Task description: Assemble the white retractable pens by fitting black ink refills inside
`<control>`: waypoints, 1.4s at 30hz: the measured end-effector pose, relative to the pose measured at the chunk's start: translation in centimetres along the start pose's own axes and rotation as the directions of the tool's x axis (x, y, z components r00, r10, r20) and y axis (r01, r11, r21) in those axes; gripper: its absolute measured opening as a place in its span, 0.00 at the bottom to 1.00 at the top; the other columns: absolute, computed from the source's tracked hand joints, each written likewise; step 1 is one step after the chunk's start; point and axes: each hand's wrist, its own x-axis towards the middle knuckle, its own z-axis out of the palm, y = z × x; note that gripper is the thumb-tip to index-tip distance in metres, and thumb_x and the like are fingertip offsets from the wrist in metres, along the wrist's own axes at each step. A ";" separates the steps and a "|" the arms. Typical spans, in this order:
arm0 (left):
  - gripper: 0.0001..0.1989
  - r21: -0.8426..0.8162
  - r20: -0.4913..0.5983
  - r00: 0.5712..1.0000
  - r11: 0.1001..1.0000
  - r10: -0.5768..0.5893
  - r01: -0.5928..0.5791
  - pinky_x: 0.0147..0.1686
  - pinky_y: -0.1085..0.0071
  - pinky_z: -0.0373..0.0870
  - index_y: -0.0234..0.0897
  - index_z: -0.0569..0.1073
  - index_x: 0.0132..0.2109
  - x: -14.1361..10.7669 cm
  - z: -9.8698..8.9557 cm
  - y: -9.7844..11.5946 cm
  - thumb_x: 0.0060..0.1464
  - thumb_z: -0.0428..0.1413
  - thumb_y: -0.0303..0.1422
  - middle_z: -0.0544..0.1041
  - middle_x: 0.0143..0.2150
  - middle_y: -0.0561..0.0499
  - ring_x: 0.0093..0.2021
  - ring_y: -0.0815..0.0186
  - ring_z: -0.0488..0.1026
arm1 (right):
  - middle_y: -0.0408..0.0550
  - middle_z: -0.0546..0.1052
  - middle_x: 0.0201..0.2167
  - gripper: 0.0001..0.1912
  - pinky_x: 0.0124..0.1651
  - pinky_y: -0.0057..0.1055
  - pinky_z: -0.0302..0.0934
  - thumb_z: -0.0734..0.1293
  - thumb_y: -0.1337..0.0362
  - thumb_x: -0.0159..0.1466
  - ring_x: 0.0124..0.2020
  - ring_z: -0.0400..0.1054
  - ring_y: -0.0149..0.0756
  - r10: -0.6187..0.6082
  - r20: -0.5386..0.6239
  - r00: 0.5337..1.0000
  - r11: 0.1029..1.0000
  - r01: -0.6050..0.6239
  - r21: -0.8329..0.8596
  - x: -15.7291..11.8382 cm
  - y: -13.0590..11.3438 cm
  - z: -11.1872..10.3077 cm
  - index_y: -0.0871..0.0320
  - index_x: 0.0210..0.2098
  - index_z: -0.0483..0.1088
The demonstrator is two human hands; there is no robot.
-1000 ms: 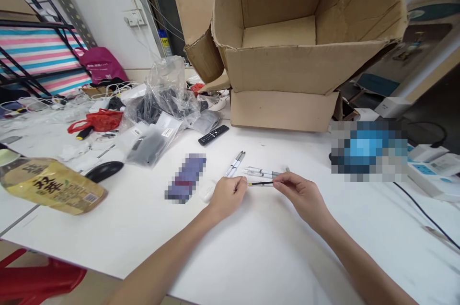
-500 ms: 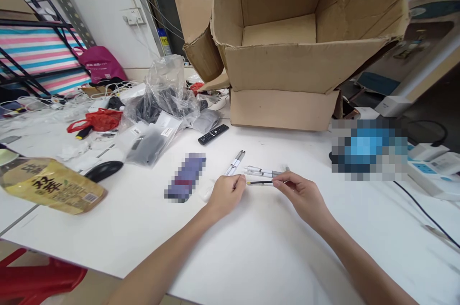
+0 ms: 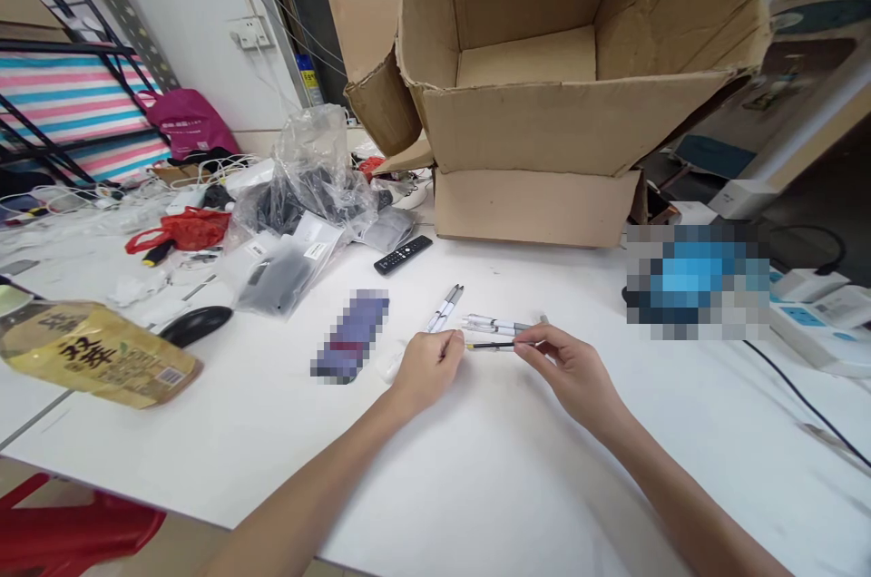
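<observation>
My right hand (image 3: pixel 562 368) pinches one end of a thin black refill-like rod (image 3: pixel 491 345), whose yellowish tip points left toward my left hand. Fingers curled together, my left hand (image 3: pixel 430 366) is closed near that tip; what it grips, if anything, is hidden. Just behind the hands, white and clear pens (image 3: pixel 490 324) lie on the white table (image 3: pixel 449 486). Two more pens (image 3: pixel 444 308) rest side by side at a slant behind my left hand. A small whitish item (image 3: pixel 390 362) sits left of it, partly covered.
A large open cardboard box (image 3: pixel 537 205) stands behind. To the left are a blurred purple item (image 3: pixel 352 337), a remote (image 3: pixel 404 255), plastic bags (image 3: pixel 289 273), a black mouse (image 3: pixel 197 323) and a yellow-labelled bottle (image 3: pixel 102 355). On the right are a blurred blue item (image 3: pixel 694 273) and a power strip (image 3: pixel 823 337).
</observation>
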 end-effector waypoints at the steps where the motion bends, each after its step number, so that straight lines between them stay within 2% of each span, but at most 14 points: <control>1: 0.21 0.001 0.002 1.000 1.000 0.000 0.000 0.23 0.71 0.47 0.39 0.50 0.21 0.0 0.0 0.0 0.61 0.41 0.40 0.51 0.17 0.58 0.20 0.71 0.51 | 0.44 0.75 0.32 0.15 0.37 0.31 0.59 0.65 0.49 0.63 0.33 0.66 0.36 0.009 0.008 1.000 1.000 -0.008 -0.024 0.0 0.0 0.0 0.53 0.32 0.73; 3: 0.21 0.005 0.003 1.000 1.000 0.000 0.000 0.23 0.71 0.47 0.39 0.50 0.21 0.0 0.0 0.1 0.61 0.41 0.40 0.50 0.17 0.58 0.20 0.71 0.51 | 0.44 0.74 0.27 0.19 0.34 0.31 0.57 0.63 0.48 0.65 0.31 0.64 0.35 0.025 0.027 0.999 0.998 -0.023 -0.060 -0.1 -0.1 -0.1 0.54 0.27 0.71; 5: 0.21 0.010 0.003 1.000 1.000 -0.003 0.003 0.23 0.71 0.47 0.39 0.50 0.21 0.0 0.0 0.1 0.61 0.41 0.41 0.50 0.17 0.58 0.20 0.71 0.50 | 0.44 0.73 0.26 0.19 0.33 0.31 0.57 0.62 0.48 0.65 0.30 0.64 0.35 0.026 0.039 0.999 0.998 -0.024 -0.050 -0.1 -0.2 -0.1 0.54 0.26 0.70; 8: 0.21 0.014 0.002 1.000 1.000 -0.009 0.009 0.24 0.71 0.47 0.39 0.50 0.21 0.0 -0.1 0.1 0.60 0.41 0.41 0.51 0.17 0.58 0.20 0.71 0.51 | 0.45 0.75 0.32 0.14 0.37 0.31 0.60 0.66 0.49 0.62 0.34 0.67 0.36 -0.001 0.027 1.000 1.000 0.001 0.025 -0.1 -0.3 -0.1 0.53 0.32 0.73; 11: 0.21 0.016 -0.003 1.000 1.000 -0.014 0.014 0.23 0.71 0.47 0.39 0.50 0.21 0.0 -0.2 0.0 0.60 0.41 0.41 0.51 0.17 0.58 0.20 0.71 0.51 | 0.46 0.76 0.37 0.13 0.41 0.32 0.62 0.68 0.50 0.60 0.36 0.68 0.37 0.001 0.024 1.000 0.998 -0.003 0.062 -0.1 -0.5 -0.1 0.53 0.36 0.74; 14: 0.21 0.020 -0.006 1.000 1.000 -0.017 0.017 0.24 0.71 0.47 0.39 0.50 0.21 0.0 -0.1 -0.1 0.61 0.41 0.41 0.50 0.17 0.58 0.20 0.71 0.50 | 0.46 0.77 0.33 0.15 0.38 0.32 0.61 0.67 0.48 0.61 0.35 0.68 0.38 0.019 0.032 0.999 1.000 -0.020 0.015 -0.1 -0.7 -0.2 0.53 0.32 0.74; 19: 0.21 0.028 -0.001 1.000 1.000 -0.010 0.010 0.24 0.71 0.47 0.39 0.49 0.21 0.0 -0.1 -0.1 0.60 0.41 0.41 0.49 0.17 0.58 0.20 0.71 0.50 | 0.45 0.75 0.25 0.23 0.35 0.31 0.59 0.60 0.46 0.65 0.31 0.68 0.37 0.058 0.063 0.996 0.997 -0.055 -0.049 -0.3 -0.8 -0.2 0.55 0.24 0.71; 22: 0.21 0.036 -0.004 1.000 0.999 -0.014 0.014 0.24 0.71 0.48 0.39 0.50 0.21 0.0 -0.1 0.0 0.60 0.41 0.41 0.50 0.17 0.58 0.20 0.71 0.50 | 0.44 0.74 0.27 0.19 0.34 0.31 0.58 0.62 0.47 0.64 0.31 0.66 0.36 0.032 0.050 0.998 0.998 -0.029 -0.051 -0.3 -1.0 -0.1 0.55 0.26 0.71; 27: 0.21 0.034 -0.018 1.000 0.999 -0.011 0.011 0.24 0.71 0.47 0.39 0.50 0.21 0.1 -0.2 -0.1 0.61 0.40 0.41 0.50 0.17 0.58 0.20 0.72 0.50 | 0.45 0.77 0.35 0.14 0.40 0.32 0.61 0.67 0.49 0.61 0.37 0.68 0.38 0.007 0.036 0.999 0.999 -0.008 0.032 -0.2 -1.0 -0.2 0.53 0.34 0.74; 32: 0.22 0.032 -0.022 1.000 0.999 0.001 0.000 0.24 0.71 0.47 0.39 0.50 0.21 0.1 -0.1 -0.3 0.61 0.40 0.42 0.49 0.17 0.58 0.20 0.72 0.50 | 0.46 0.75 0.25 0.23 0.33 0.33 0.61 0.61 0.45 0.64 0.30 0.68 0.38 0.084 0.068 0.994 0.996 -0.083 -0.023 -0.4 -1.0 -0.2 0.56 0.25 0.72; 34: 0.22 0.035 -0.019 1.000 0.999 0.004 -0.003 0.24 0.71 0.47 0.39 0.50 0.21 0.1 -0.1 -0.3 0.61 0.40 0.42 0.49 0.17 0.58 0.20 0.72 0.50 | 0.47 0.75 0.25 0.24 0.34 0.33 0.61 0.60 0.45 0.65 0.31 0.68 0.38 0.074 0.084 0.994 0.997 -0.072 -0.022 -0.4 -1.1 -0.2 0.56 0.24 0.71; 38: 0.21 0.029 -0.025 1.000 0.999 -0.012 0.013 0.24 0.71 0.47 0.39 0.50 0.21 0.1 -0.2 0.0 0.61 0.40 0.42 0.49 0.17 0.58 0.20 0.71 0.50 | 0.46 0.76 0.31 0.17 0.38 0.33 0.61 0.65 0.48 0.62 0.35 0.67 0.39 0.001 0.058 0.998 1.000 0.000 -0.001 -0.3 -1.0 -0.1 0.54 0.30 0.72; 42: 0.21 0.018 -0.029 0.999 1.000 -0.021 0.021 0.24 0.70 0.47 0.39 0.50 0.21 0.1 -0.3 0.0 0.61 0.40 0.42 0.49 0.17 0.58 0.20 0.71 0.49 | 0.47 0.76 0.35 0.15 0.39 0.33 0.62 0.68 0.49 0.60 0.38 0.69 0.40 0.010 0.035 0.999 0.999 -0.011 0.039 -0.2 -0.9 -0.1 0.53 0.35 0.74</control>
